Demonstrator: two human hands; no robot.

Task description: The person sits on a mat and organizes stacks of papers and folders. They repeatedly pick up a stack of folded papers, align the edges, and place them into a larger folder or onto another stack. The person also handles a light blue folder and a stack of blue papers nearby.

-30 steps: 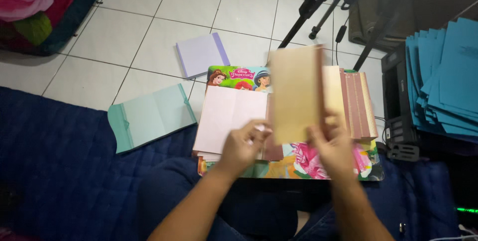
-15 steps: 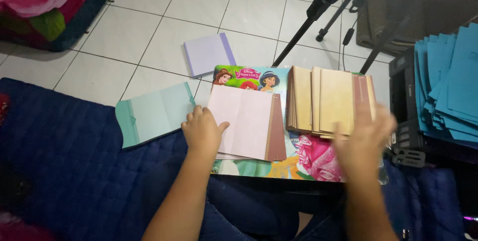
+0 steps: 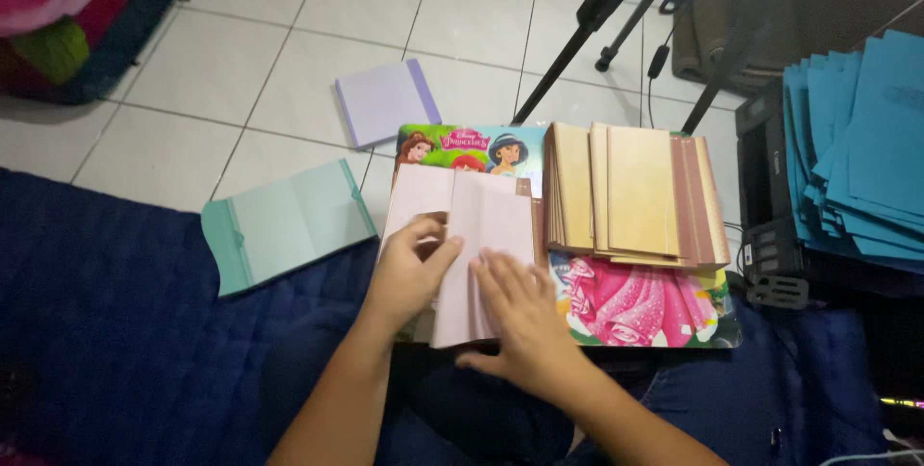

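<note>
A pale pink paper sheet [image 3: 481,225] lies partly folded on a colourful cartoon-printed board [image 3: 635,307] resting on my lap. My left hand [image 3: 409,269] pinches the sheet's left flap. My right hand [image 3: 520,317] lies flat, fingers spread, pressing the folded right flap down. A stack of tan folded papers with reddish edges [image 3: 630,196] sits on the board to the right of the pink sheet.
A teal folded paper [image 3: 284,225] and a lilac one [image 3: 385,100] lie on the white tiled floor. Blue papers [image 3: 861,158] pile on a black device at right. Tripod legs [image 3: 616,4] stand behind. A dark blue mat [image 3: 115,331] covers the left.
The tan sheet I held up a second ago now lies on the stack. Both hands have moved onto the pink sheet, and its right part is folded over.
</note>
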